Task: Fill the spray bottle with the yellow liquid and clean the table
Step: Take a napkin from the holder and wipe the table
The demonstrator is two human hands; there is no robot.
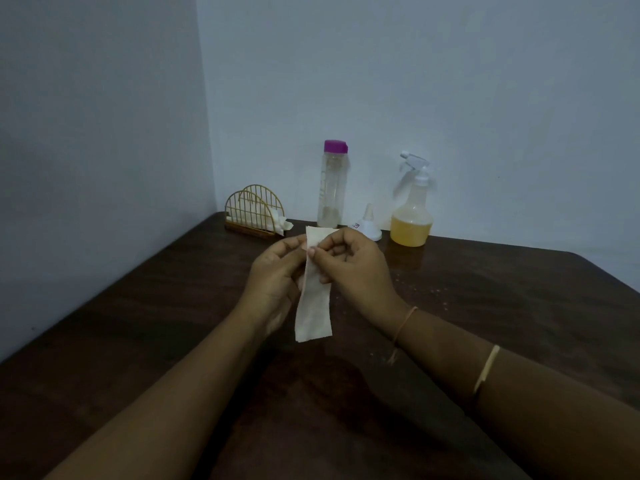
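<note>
The left hand (273, 280) and right hand (353, 268) are pinching a long, pale folded tissue (313, 306) upright above the dark wooden table (138, 323). The clear spray bottle (412, 202) is standing by the far wall, yellow liquid (410, 230) filling its bottom.

Look at the far left corner. You see a gold wire napkin holder (254, 202) with two round arches. White napkins (242, 217) stand inside it, and one crumpled bit sticks out on its right side. Behind it, two plain pale walls (450, 81) meet.
</note>
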